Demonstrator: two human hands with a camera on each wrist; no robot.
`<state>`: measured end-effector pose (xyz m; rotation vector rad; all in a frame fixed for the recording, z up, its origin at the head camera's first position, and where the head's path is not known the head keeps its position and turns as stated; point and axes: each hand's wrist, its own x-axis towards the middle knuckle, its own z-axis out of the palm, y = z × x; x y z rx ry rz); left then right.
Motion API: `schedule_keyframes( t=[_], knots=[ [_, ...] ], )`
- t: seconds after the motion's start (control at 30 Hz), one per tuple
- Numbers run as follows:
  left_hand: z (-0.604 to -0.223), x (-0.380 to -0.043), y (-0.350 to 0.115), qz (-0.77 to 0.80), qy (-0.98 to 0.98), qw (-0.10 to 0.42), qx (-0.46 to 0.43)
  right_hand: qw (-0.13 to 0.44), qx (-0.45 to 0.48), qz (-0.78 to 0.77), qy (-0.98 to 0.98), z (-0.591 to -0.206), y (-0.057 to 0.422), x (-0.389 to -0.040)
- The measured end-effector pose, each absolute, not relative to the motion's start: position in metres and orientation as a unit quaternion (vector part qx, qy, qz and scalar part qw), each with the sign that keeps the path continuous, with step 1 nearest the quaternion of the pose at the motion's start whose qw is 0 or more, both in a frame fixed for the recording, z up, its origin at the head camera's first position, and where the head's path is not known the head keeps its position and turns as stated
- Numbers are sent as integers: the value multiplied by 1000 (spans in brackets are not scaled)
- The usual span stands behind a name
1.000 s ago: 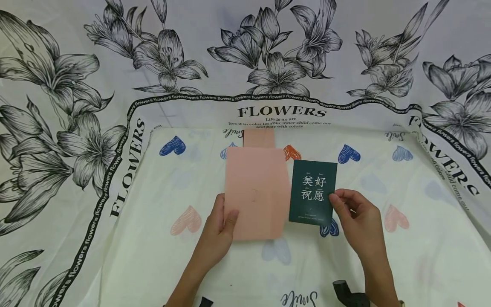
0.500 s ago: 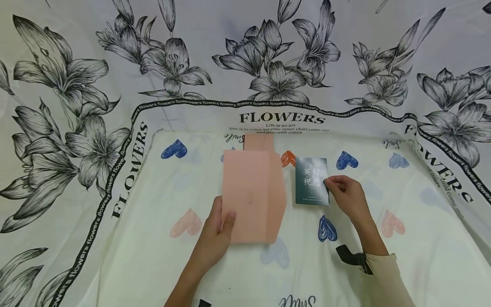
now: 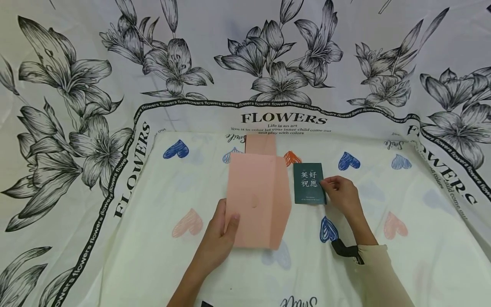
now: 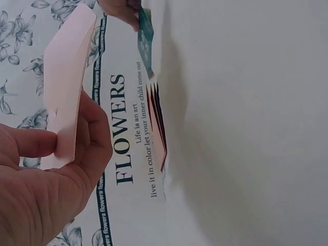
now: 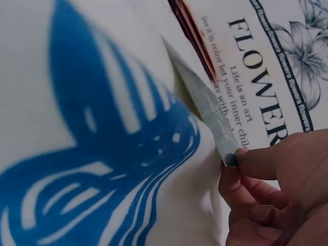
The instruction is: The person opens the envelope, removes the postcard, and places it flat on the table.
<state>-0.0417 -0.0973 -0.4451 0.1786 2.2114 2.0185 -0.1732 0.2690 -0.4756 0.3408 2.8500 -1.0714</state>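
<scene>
Clearly, the left hand (image 3: 216, 234) gripped a pink envelope (image 3: 249, 204) by its near left side, thumb across the front and the other fingers curled behind. The envelope was raised over the middle of the white cloth (image 3: 142, 264), its tapered flap (image 3: 282, 204) spread out to the right. Farther right, the right hand (image 3: 341, 194) pinched a dark green card (image 3: 308, 187) at its right edge between thumb and fingers. White Chinese characters stood on the card's face, and a narrow gap separated it from the flap. On the far side, a pink stack (image 3: 261, 144) lay partly hidden behind the envelope; the left wrist view showed several thin layers in it. A blue heart (image 3: 328, 229) was printed on the cloth nearer than the card. A beige sleeve (image 3: 379, 273) covered the right forearm.
</scene>
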Motion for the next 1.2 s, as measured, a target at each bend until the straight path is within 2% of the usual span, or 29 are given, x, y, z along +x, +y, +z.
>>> schedule_keyframes(
  t=[0.27,0.43,0.57,0.73,0.97,1.2],
  knots=[
    [-444,-40,-93,674,731,86,60,43,123,-311,941,-472,266,-169],
    [-444,-40,-91,676,730,85,61,-16,112,-265,958,-459,263,-154],
    [-443,-40,-89,681,725,83,64,-49,39,-308,949,-443,252,-136],
    [-443,-40,-85,692,713,85,79,14,-83,-459,884,-421,231,-107],
    [-440,-39,-76,703,699,87,96,100,-161,-591,784,-409,211,-74],
    [-437,-36,-71,706,696,87,100,85,-190,-630,749,-415,202,-62]
  ],
)
